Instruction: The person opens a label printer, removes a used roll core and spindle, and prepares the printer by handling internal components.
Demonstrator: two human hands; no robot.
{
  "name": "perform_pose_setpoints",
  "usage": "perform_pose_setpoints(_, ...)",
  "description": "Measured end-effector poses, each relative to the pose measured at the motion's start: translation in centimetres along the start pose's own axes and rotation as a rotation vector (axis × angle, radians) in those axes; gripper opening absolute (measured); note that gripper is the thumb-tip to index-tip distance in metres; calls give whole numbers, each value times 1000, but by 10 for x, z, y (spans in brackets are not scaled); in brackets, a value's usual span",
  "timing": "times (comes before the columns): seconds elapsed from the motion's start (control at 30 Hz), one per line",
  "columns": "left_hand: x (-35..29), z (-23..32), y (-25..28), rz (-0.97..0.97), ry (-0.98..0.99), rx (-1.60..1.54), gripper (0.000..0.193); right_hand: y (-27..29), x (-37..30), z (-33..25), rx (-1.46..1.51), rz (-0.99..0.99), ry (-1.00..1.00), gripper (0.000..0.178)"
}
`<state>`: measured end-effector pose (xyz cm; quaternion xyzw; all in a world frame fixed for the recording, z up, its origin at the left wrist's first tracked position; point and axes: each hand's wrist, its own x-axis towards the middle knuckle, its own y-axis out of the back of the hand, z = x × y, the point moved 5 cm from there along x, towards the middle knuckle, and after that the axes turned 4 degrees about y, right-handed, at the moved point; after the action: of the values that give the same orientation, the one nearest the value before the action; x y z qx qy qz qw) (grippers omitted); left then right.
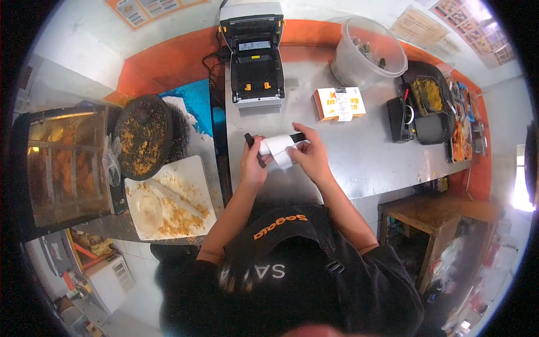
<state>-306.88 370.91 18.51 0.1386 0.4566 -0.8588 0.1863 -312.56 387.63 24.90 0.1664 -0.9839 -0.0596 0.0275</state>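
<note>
Over the near edge of the steel table I hold a roll of white label paper [273, 145] on a black spindle [249, 139]. My left hand [253, 167] is closed round the roll's left end, next to the dark end piece. My right hand [315, 155] has its fingers at the right end and on the loose strip of paper, which hangs down from the roll. Beyond my hands stands a label printer [264, 64] with its lid up, its black inside and orange-yellow clips showing.
An orange-and-white box [327, 103] with a label over it lies to the right of the printer. Behind it stands a clear plastic tub [343, 59]. Black trays [435, 129] are farther right. At left are a crumb-covered dark pan [159, 129], a white board [197, 174] and a glass-fronted cabinet [67, 163].
</note>
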Motion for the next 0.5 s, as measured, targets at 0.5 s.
perform_pose_setpoints(0.5, -11, 9, -11, -116, -333, 602, 28, -24, -23, 59, 520, -19, -332, 48)
